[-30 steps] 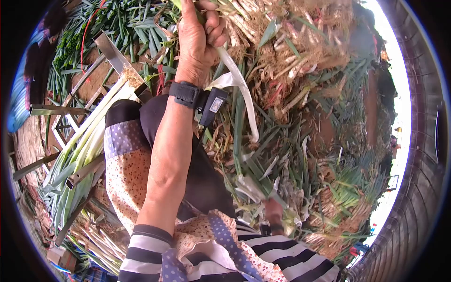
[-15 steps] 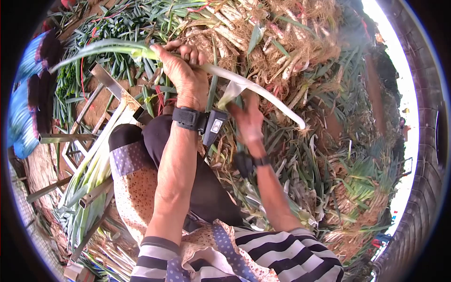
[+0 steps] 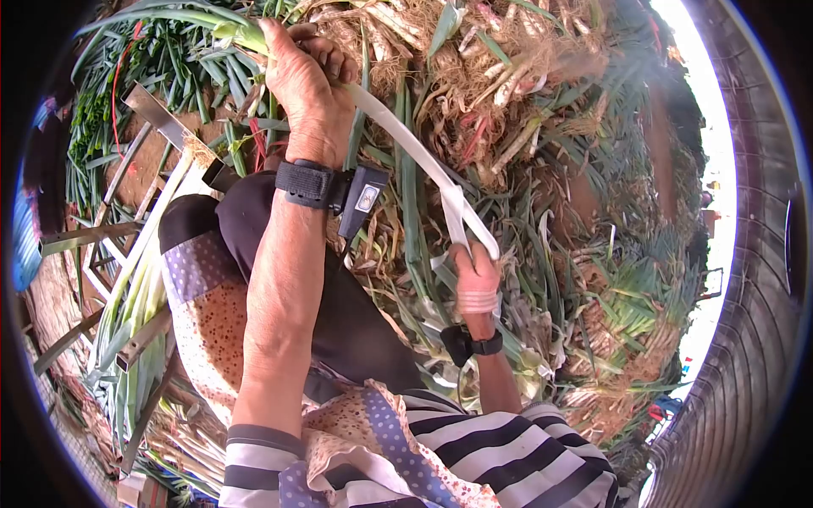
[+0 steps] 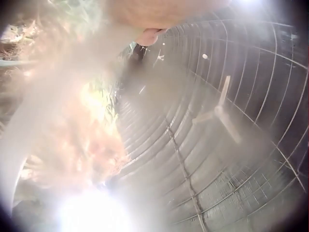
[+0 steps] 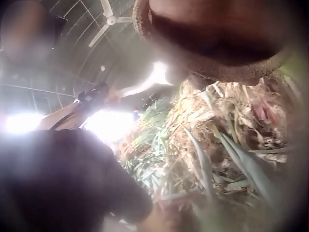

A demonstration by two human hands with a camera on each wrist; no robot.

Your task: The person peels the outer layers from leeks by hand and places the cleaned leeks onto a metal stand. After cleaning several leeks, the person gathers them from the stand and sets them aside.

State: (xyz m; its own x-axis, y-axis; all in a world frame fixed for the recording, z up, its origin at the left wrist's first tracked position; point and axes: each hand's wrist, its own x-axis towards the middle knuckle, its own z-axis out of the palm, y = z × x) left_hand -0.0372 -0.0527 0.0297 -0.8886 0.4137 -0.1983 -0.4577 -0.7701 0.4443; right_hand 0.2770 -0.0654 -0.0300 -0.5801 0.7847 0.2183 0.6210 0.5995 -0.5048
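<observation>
- The step in hand looks like stripping an outer layer from a long stalk (image 3: 394, 127), which slants between the two hands, above the littered ground and well apart from the metal rack (image 3: 161, 117).
- The left hand (image 3: 309, 93) is closed, fingers curled round the upper stalk just below its green leaves (image 3: 169, 13).
- The right hand (image 3: 478, 279) is closed too, thumb and fingers pinching a pale strip (image 3: 453, 220) at the stalk's lower end. The strip parts from the stalk a little above that hand; with the wrist views so hazy, whether the fingers also catch the stalk's tip is hard to say.
- As I judge it, the next move calls for a firm hold on the left and a steady pull on the right along the stalk's length, with the pinch on the loose layer alone. A sideways jerk could tear the strip short or bend the shaft.
- A bundle of stalks (image 3: 144, 271) lies along the rack, root ends by the inner corner of its upper plate, leafy ends past the lower bar.
- A heap of rooted stalks (image 3: 517, 85) lies beyond the hands; loose leaves and peelings (image 3: 533, 356) lie around the right forearm.
</observation>
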